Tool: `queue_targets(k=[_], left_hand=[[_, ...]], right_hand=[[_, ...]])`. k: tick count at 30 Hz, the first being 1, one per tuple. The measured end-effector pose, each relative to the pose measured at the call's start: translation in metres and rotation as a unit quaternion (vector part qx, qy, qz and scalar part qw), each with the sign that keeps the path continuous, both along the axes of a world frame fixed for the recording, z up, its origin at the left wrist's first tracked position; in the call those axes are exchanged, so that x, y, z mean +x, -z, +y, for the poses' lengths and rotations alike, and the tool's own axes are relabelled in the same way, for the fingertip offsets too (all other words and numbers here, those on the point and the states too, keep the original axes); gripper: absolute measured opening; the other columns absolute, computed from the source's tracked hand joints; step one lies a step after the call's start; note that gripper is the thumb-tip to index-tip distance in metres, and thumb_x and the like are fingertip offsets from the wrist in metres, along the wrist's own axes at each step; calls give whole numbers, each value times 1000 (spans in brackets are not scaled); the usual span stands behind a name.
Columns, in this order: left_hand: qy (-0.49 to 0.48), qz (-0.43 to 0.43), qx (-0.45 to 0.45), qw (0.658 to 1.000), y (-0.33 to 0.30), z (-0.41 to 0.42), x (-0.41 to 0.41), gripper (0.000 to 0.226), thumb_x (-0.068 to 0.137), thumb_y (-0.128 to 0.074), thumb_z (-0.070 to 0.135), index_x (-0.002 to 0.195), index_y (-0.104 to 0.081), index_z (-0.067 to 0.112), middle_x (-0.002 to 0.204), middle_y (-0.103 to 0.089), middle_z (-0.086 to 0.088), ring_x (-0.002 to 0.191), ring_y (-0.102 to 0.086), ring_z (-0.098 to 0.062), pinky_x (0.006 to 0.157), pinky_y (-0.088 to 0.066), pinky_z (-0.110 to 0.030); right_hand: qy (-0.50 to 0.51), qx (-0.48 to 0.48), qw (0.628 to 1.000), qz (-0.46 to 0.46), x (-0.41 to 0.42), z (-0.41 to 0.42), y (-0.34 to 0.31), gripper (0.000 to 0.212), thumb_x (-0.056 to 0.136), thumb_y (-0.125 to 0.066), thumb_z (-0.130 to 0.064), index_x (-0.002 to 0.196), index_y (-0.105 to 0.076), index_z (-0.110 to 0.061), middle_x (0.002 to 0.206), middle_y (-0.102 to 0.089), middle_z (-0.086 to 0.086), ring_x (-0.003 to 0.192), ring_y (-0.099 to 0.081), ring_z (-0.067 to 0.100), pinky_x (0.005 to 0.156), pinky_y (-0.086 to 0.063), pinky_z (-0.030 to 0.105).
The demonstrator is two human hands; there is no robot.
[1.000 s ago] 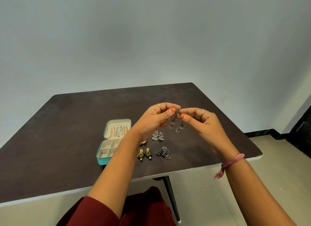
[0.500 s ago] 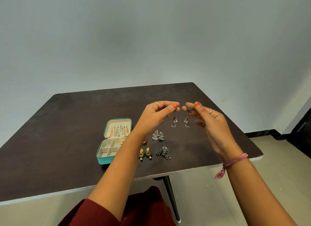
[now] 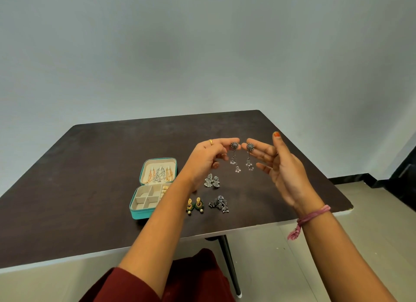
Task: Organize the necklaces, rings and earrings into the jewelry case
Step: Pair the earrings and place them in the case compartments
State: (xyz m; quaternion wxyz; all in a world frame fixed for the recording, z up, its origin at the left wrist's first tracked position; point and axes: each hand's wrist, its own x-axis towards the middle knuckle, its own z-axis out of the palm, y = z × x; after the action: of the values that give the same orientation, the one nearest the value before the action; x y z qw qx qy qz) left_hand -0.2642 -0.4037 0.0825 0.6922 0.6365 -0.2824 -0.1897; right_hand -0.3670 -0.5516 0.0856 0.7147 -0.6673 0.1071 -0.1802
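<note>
Above the dark table, my left hand pinches one silver dangling earring by its round stud. My right hand pinches its twin the same way, palm turned toward me. Both earrings hang side by side between the hands. The teal jewelry case lies open to the left, with necklaces hung in its lid and cream compartments below; my left forearm covers its right side. On the table lie a silver fan-shaped pair, a gold and green pair and a dark silver cluster pair.
The table's near edge is white and runs under my forearms. A black table leg stands over the tiled floor. A plain wall rises behind the table, and a dark skirting runs at the far right.
The hands held the earrings together a second ago. They have since drawn apart, one earring in each hand, and the right hand has turned its palm toward me.
</note>
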Motion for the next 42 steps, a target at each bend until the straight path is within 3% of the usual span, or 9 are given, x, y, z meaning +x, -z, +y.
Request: queue_targets(k=[5,8,13,20,27,31,37,42], left_hand=[[-15,-27,32,999,3,1,2,25,88,-57,19,102,-75,26,110,-68,-18,67,-47,-5,54,-30,-21],[-22,-35,48,998,6,0,3,33,82,-52,16,103,-75,27,107,-66,-24,69,-41,-19,52,-28,-22],[-13,-19,64,998,10,-2,1,42,86,-39,3,109,-72,17,105,-73,1,54,-41,-5,51,-30,-18],[-24,-33,118,992,20,-8,-1,42,87,-38,2,109,-71,14,105,-73,-1,43,-38,-5,47,-33,-19],[-30,-26,175,984,33,-16,-2,40,90,-38,7,110,-71,17,102,-73,4,45,-43,-11,46,-34,-21],[-34,-25,191,981,40,-21,-1,39,90,-39,6,110,-71,15,103,-72,3,43,-43,-9,44,-36,-12],[-35,-33,211,976,52,-27,3,36,90,-41,7,109,-70,15,103,-73,4,41,-45,-8,43,-36,-10],[-37,-40,237,970,62,-29,7,34,90,-42,13,102,-71,25,98,-72,-17,42,-48,-7,48,-38,-17]], right_hand=[[-6,-9,1000,5,3,-3,6,55,98,-28,-53,111,-70,-20,111,-71,-8,113,-60,2,102,-39,34],[-4,-17,1000,9,5,-5,10,54,98,-28,-52,111,-70,-21,111,-71,-9,114,-59,2,103,-39,34],[4,-35,999,12,6,-8,19,53,98,-28,-52,112,-69,-22,112,-70,-11,116,-58,3,104,-40,35],[8,-54,998,19,8,-14,32,52,98,-27,-52,112,-69,-25,112,-70,-12,115,-57,0,105,-39,35],[14,-93,995,35,13,-17,50,56,88,-30,-61,111,-70,-30,113,-69,-13,120,-54,7,107,-38,39],[14,-97,994,39,13,-19,56,55,87,-29,-60,111,-69,-31,113,-69,-15,118,-54,4,106,-40,34],[6,-100,994,41,14,-21,67,50,87,-30,-58,106,-69,-33,110,-69,-17,115,-55,0,104,-39,31],[5,-101,994,51,17,-23,74,50,87,-31,-57,107,-69,-32,112,-68,-13,119,-54,5,106,-37,33]])
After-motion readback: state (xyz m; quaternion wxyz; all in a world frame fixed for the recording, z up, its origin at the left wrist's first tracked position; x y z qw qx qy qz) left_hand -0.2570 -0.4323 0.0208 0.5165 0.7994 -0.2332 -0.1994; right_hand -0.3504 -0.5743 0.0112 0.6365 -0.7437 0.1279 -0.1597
